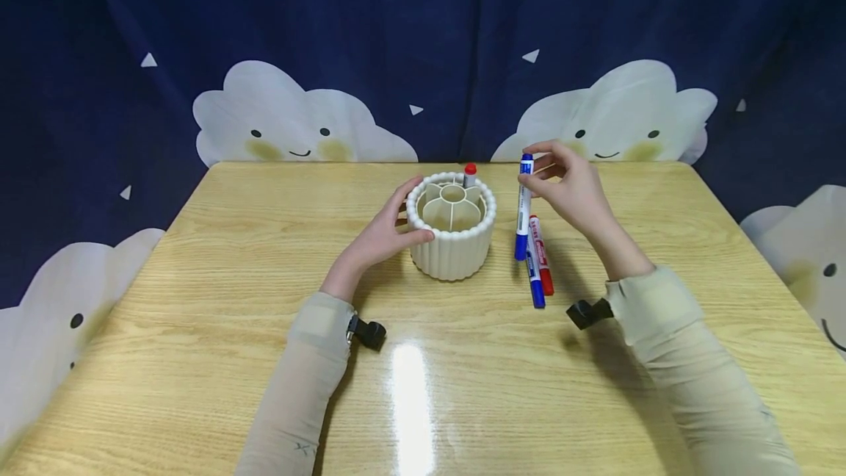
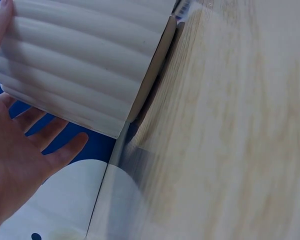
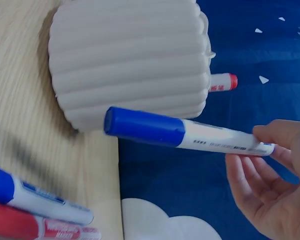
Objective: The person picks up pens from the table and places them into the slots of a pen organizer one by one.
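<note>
My left hand spans the side of a cream ribbed pen holder, thumb at the front rim and fingers round the back. In the left wrist view that hand lies against the ribbed wall. Divided sections show inside the holder, and a red-tipped marker stands in its back part. My right hand pinches a blue marker near its upper end, just right of the holder. The marker hangs nearly upright, its blue cap downward.
Below the held marker, a second blue marker and a red marker lie side by side on the wooden table. A dark blue curtain with cloud prints hangs at the table's far edge.
</note>
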A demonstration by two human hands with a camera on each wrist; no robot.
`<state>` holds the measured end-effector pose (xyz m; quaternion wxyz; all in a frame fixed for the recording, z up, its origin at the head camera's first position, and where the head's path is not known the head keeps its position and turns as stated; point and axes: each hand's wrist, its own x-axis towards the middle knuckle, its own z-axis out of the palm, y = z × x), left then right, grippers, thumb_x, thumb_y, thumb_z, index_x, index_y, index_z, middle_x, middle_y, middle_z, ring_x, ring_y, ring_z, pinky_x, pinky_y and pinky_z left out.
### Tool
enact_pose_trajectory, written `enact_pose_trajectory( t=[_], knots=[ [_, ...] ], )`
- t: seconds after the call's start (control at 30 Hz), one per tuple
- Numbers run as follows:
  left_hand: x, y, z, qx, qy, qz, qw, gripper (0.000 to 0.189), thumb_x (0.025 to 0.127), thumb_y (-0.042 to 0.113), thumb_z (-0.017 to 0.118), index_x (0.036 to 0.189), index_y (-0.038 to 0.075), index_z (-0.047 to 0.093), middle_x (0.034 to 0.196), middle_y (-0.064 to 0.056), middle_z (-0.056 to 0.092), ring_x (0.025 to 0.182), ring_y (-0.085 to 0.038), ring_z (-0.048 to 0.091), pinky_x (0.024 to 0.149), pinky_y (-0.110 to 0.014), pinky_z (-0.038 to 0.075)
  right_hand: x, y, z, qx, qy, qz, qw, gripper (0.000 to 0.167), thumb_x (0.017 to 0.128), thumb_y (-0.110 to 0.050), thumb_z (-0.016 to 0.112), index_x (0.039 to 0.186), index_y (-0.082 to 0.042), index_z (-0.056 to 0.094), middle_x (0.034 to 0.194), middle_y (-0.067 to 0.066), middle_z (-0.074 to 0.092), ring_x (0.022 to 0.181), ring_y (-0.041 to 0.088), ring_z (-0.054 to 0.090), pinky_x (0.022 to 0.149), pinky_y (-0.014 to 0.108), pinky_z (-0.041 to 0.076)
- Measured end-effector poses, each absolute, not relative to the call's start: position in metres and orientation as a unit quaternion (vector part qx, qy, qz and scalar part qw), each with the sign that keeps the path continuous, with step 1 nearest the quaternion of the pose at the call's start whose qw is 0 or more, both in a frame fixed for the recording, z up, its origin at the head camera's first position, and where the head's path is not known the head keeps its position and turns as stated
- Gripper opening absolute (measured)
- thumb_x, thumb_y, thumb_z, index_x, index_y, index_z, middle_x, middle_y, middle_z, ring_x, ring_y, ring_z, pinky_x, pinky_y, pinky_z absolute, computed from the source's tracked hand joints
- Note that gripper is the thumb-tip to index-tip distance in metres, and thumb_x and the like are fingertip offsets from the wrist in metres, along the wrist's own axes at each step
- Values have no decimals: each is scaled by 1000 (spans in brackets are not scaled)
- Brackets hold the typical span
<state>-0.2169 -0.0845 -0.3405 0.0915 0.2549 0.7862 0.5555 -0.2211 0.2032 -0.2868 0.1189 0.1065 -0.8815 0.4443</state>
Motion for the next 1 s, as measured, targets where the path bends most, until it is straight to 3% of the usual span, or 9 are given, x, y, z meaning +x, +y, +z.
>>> enact_pose_trajectory(
  t=[0.43, 0.77, 1.0],
  knots=[
    [-217, -84, -342, 256, 783, 560, 88, 87, 80, 17, 69, 146, 14, 13, 148, -7, 21, 129, -31, 30, 101, -46, 34, -213, 177, -255, 153, -803, 521, 246, 33, 83, -10, 65, 114, -2, 57, 84, -3, 56, 70, 9, 57, 61, 15, 49],
    [-217, -84, -341, 254, 779, 565, 94, 86, 80, 17, 69, 146, 15, 13, 148, -7, 21, 129, -30, 29, 100, -46, 34, -204, 161, -235, 170, -763, 547, 299, 30, 83, -6, 62, 112, 0, 57, 87, -5, 57, 71, 8, 58, 62, 13, 49],
    [-217, -84, -342, 256, 779, 565, 92, 87, 80, 18, 69, 146, 14, 13, 148, -7, 21, 128, -30, 30, 100, -47, 33, -217, 162, -248, 172, -771, 537, 295, 33, 82, -6, 65, 113, 1, 57, 94, -4, 54, 77, 7, 59, 63, 14, 50]
  ],
)
